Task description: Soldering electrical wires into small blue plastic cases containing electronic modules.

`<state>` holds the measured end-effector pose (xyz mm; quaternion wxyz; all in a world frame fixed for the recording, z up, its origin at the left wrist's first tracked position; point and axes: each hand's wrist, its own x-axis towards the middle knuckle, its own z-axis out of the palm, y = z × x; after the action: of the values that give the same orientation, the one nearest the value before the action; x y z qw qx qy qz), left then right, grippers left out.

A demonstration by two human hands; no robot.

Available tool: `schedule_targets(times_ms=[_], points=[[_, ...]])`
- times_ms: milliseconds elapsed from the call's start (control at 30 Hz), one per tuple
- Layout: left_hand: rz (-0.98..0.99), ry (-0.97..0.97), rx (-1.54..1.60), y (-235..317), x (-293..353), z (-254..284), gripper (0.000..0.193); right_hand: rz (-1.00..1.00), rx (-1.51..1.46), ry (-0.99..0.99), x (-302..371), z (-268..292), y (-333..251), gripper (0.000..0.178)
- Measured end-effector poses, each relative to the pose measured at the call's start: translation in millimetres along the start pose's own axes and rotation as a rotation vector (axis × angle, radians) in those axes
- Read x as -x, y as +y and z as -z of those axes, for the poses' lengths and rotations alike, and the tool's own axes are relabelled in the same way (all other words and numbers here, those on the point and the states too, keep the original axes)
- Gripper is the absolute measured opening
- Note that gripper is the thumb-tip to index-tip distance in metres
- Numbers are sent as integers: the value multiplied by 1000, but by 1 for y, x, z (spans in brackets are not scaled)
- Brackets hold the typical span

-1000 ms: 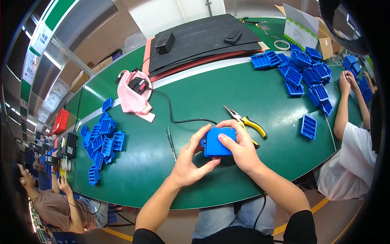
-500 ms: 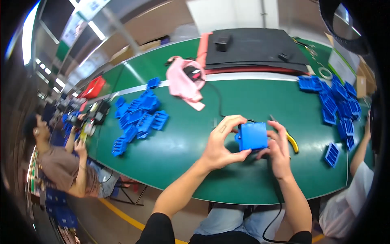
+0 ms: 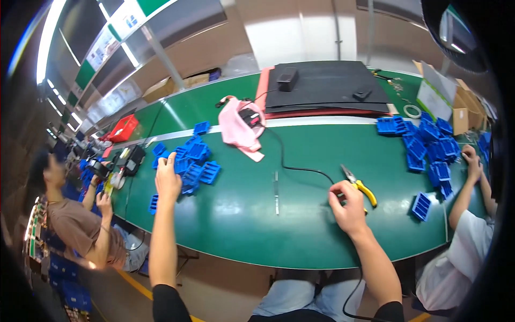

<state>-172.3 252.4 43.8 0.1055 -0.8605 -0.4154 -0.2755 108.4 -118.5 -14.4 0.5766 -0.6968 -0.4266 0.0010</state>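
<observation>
My left hand (image 3: 168,181) reaches over the left heap of blue compartmented plastic boxes (image 3: 197,153). Its fingertips meet the boxes there, and whether they grip one does not show clearly. Above the table's middle right, my right hand (image 3: 348,206) has its fingers curled toward the thumb; anything inside them is hidden. A black cable (image 3: 300,168) runs up to this hand and shows again below the forearm. Just beyond the right hand lie pliers with yellow handles (image 3: 367,194), partly behind it. Between my hands a thin strip (image 3: 277,194) lies on the green table (image 3: 241,214).
A pink cloth (image 3: 236,129) with a dark device lies ahead. Black sheets (image 3: 327,86) are stacked at the back, bearing small black items. Another heap of blue boxes (image 3: 424,142) and a tape roll (image 3: 412,111) are at right. Co-workers sit on both sides.
Both hands held up a blue box at the middle before; now they are apart and that box is no longer between them. My left hand has swung left to the heap; my right stayed near the pliers.
</observation>
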Motion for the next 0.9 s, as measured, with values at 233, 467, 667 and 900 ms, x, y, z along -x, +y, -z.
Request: schedule_targets(times_ms=[233, 467, 667, 900], points=[[-124, -210, -114, 31, -24, -13, 69, 211, 181, -251, 2, -4, -5, 9], [-493, -299, 481, 176, 17, 55, 40, 157, 605, -14, -20, 36, -7, 21], [-1027, -410, 941, 363, 71, 85, 39, -214, 990, -270, -22, 54, 35, 35], [-1304, -412, 906, 539, 123, 25, 65, -64, 947, -2, -23, 42, 46, 35]])
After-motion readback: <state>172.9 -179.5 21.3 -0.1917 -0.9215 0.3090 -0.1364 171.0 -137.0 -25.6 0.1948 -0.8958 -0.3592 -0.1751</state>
